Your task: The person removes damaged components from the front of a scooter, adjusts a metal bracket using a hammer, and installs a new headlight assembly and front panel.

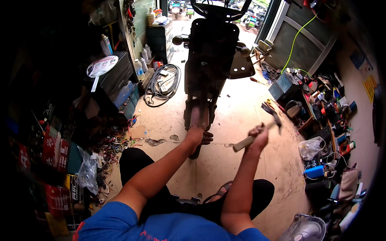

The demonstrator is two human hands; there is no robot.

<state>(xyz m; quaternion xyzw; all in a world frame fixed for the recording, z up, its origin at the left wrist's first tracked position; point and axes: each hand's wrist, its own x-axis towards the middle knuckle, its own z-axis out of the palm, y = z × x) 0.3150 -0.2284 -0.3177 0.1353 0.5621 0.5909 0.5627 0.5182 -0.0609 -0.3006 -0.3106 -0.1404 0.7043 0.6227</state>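
Note:
My right hand (258,139) is closed round the wooden handle of a hammer (243,143). The hammer's dark metal head is raised over the floor to the right and a little blurred. In front of me stands a dark two-wheeled vehicle (211,52), seen mostly in shadow, with a round handlebar-like part at its far end. At its narrow near end (194,152), my left hand (197,137) is closed, fingers bent round to the right. Exactly which part it grips is hard to make out in the shade.
A coiled black cable (167,82) lies on the floor at left, near a dark drawer cabinet (116,76) with a round fan on top. Cluttered shelves (321,108) line the right wall. Loose wires (116,150) spread at lower left. An electric fan (305,229) stands at lower right.

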